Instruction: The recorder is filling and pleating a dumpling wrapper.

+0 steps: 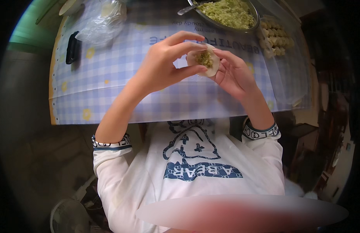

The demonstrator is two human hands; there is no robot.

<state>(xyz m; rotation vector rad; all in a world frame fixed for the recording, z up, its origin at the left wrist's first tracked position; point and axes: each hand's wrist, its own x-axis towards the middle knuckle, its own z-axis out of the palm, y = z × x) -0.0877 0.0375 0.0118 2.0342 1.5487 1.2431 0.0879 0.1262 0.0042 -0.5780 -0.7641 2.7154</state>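
Note:
A round dumpling wrapper (214,70) with chopped green filling (205,59) at its middle lies spread flat between my hands, above the checked tablecloth. My left hand (165,59) has its fingertips on the wrapper's far edge and its thumb at the near edge, by the filling. From the right, my right hand (235,72) supports the wrapper on its fingers, with the thumb on the upper right rim. Part of the wrapper's underside is hidden by the right hand.
Beyond my hands stands a metal bowl (256,21) of chopped green filling with a spoon (187,10) in it. Several formed dumplings (274,38) sit at the far right beside clear plastic sheeting. A clear plastic bag (102,26) and a black object (72,48) lie at the left.

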